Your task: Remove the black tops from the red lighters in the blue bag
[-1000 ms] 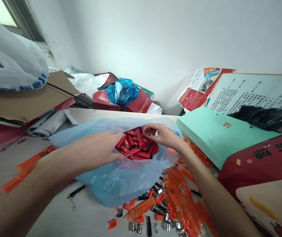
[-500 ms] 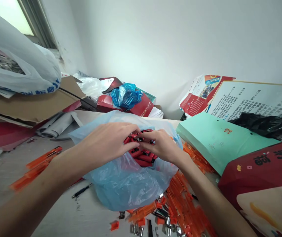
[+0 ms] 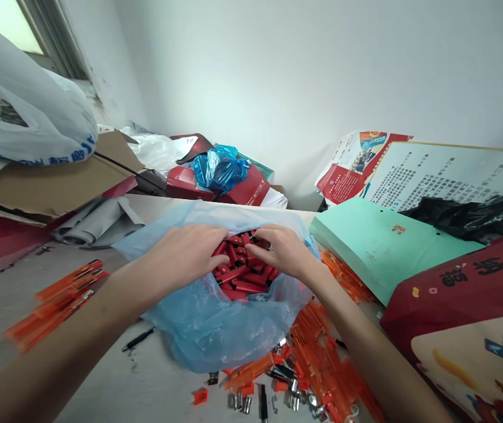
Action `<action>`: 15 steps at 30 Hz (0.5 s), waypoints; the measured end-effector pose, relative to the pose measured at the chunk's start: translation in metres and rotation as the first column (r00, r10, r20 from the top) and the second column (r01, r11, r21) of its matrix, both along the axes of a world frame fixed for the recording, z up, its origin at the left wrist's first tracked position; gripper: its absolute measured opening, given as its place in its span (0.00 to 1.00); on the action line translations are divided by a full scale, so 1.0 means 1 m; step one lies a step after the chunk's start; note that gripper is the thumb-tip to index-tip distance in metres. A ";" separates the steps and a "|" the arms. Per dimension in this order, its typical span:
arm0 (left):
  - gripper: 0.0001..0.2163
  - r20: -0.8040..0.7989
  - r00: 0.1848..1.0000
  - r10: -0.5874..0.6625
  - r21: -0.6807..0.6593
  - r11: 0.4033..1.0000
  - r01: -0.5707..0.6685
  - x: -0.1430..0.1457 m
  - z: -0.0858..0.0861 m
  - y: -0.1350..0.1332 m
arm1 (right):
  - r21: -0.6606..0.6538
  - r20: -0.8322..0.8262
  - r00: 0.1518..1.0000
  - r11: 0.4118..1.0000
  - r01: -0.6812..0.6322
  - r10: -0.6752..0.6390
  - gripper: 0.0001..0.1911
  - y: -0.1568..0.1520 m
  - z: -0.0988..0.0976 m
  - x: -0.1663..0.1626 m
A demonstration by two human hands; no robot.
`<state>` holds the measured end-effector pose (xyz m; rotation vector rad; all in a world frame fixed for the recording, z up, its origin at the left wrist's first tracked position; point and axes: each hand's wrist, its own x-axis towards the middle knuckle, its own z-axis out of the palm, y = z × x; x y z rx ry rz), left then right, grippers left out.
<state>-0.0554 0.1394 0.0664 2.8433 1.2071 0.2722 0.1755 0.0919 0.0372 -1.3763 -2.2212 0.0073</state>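
Observation:
A light blue plastic bag (image 3: 216,338) lies open, filled with small red tube-like pieces (image 3: 245,275) that have black ends. My left hand (image 3: 193,252) is at the left side of the bag's mouth, thumb and fingers apart, beside the heap. At the right side my right hand (image 3: 282,249) reaches over the pieces, its thumb spread from its curved fingers. Nothing shows between the fingers of either hand. Some fingertips are partly hidden at the bag's edge and against the red pieces.
Orange translucent strips (image 3: 317,352) and small metal parts (image 3: 293,399) lie at the front right. More orange strips (image 3: 61,299) and a black pen-like tool (image 3: 139,339) lie left. A green folder (image 3: 374,241) and a red bag (image 3: 453,288) stand right, a cardboard box (image 3: 57,182) left.
My hands have moved apart, and a small dark-and-shiny-ended piece that was between them is no longer held. More of the red heap shows. The view has shifted slightly.

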 end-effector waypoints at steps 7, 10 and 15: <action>0.13 -0.023 1.000 -0.012 0.060 0.998 0.014 0.008 0.005 -0.002 | 0.381 -0.067 0.980 0.912 -0.151 0.190 0.11 -0.001 -0.005 -0.007; 0.09 0.059 0.998 -0.009 0.159 0.987 0.000 0.013 0.021 -0.017 | 0.531 -0.114 0.954 0.829 -0.179 0.278 0.08 -0.006 -0.001 -0.012; 0.06 0.132 0.991 -0.028 0.273 0.962 -0.009 0.012 0.033 -0.033 | 0.639 -0.126 0.939 0.750 -0.170 0.321 0.05 -0.013 0.008 -0.015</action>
